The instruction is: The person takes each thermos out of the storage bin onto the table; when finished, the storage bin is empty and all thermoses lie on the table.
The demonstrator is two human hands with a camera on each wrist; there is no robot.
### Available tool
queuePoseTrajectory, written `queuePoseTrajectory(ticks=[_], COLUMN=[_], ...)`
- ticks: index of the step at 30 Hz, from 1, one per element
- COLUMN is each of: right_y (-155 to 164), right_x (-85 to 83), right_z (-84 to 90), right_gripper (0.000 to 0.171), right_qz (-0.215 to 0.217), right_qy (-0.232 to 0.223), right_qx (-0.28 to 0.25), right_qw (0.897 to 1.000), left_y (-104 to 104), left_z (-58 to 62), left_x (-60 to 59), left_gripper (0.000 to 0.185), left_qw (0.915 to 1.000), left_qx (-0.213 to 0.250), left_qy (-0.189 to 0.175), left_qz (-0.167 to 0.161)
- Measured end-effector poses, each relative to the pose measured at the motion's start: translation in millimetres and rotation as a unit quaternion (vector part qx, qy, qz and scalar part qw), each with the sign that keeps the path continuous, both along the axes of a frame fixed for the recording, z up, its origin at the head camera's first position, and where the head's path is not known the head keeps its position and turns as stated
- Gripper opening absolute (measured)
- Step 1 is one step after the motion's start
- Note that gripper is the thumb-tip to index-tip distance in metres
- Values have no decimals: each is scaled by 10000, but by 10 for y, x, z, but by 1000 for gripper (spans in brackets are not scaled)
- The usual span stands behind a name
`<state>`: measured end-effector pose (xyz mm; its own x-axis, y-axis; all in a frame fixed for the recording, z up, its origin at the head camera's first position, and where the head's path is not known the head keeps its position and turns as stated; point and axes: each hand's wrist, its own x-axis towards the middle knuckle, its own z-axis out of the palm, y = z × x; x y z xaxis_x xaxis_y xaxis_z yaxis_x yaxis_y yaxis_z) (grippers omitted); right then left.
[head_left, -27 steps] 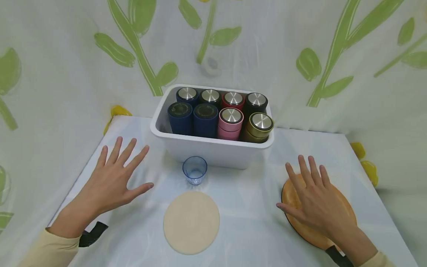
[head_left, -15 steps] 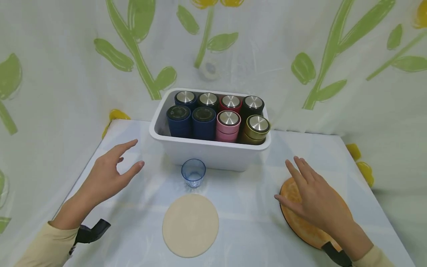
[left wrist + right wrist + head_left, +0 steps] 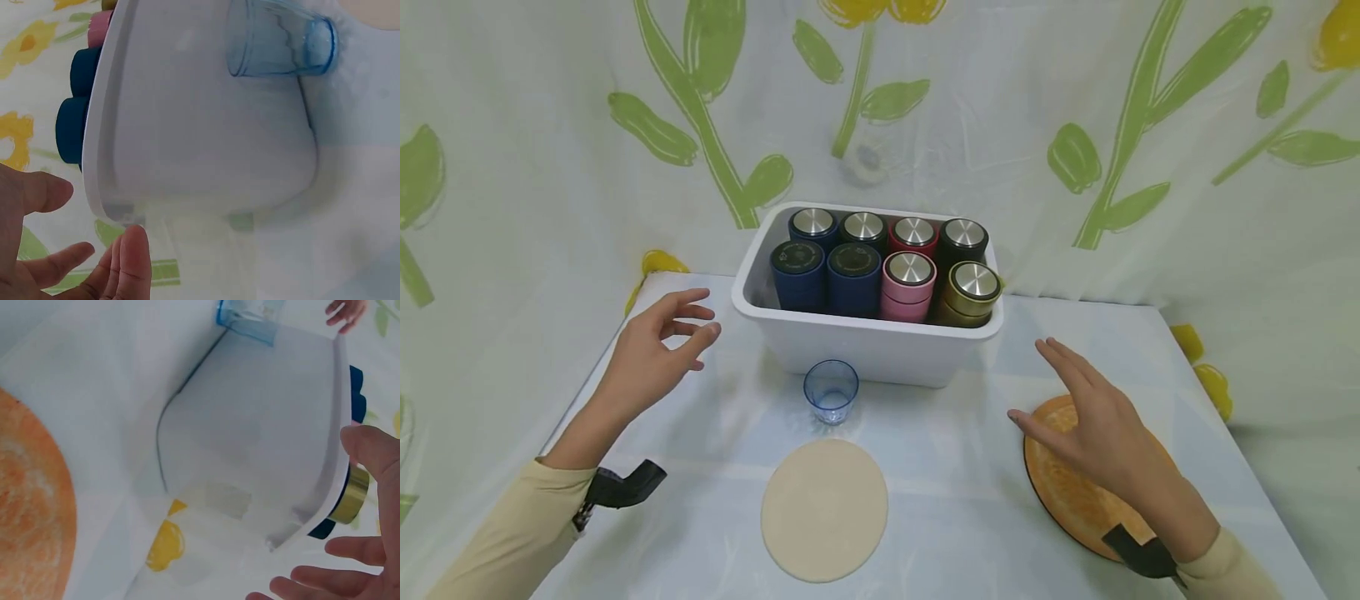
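My left hand (image 3: pixel 651 354) hovers left of the white bin (image 3: pixel 865 350), fingers loosely bent, thumb near the fingertips, holding nothing. Over the browned round disc, which looks like a flatbread (image 3: pixel 1071 500), hangs my right hand (image 3: pixel 1097 429), fingers extended, thumb spread away. It too holds nothing and hides part of that disc. Packed upright in the bin are several flasks, among them a pink flask (image 3: pixel 907 287), a gold flask (image 3: pixel 972 296) and dark blue flasks (image 3: pixel 797 283). A clear blue cup (image 3: pixel 831 392) stands in front of the bin.
A pale cream round disc (image 3: pixel 824 510) lies flat in front of the cup. Everything stands on a white-covered table (image 3: pixel 955 500). A curtain (image 3: pixel 970 150) printed with green leaves and yellow flowers surrounds its back and sides.
Both hands were spread wide. The left fingers have bent inward and that hand has turned sideways; the right hand has tilted, its fingers drawing together. The view has tipped slightly upward. Objects have not moved.
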<state>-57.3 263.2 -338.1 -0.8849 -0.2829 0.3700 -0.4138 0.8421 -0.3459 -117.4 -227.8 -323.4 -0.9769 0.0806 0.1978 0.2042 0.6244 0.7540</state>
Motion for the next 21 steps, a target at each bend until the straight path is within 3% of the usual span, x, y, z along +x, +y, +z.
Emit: queuePoseTrajectory(ticks=[12,21], right_y=[-82,-177], right_x=[-173,-346], right_z=[124,218], right_gripper=[85,82], right_qz=[413,477], right_qy=[534,606], right_qx=[-663,-801], right_qw=[9955,9938], left_y=[47,98], left_z=[77,63], left_x=[-189,-350], left_gripper=[54,55], left_qw=[9989,9974], left_qx=[417,570], left_qy=[-163,-328], left_qz=[106,308])
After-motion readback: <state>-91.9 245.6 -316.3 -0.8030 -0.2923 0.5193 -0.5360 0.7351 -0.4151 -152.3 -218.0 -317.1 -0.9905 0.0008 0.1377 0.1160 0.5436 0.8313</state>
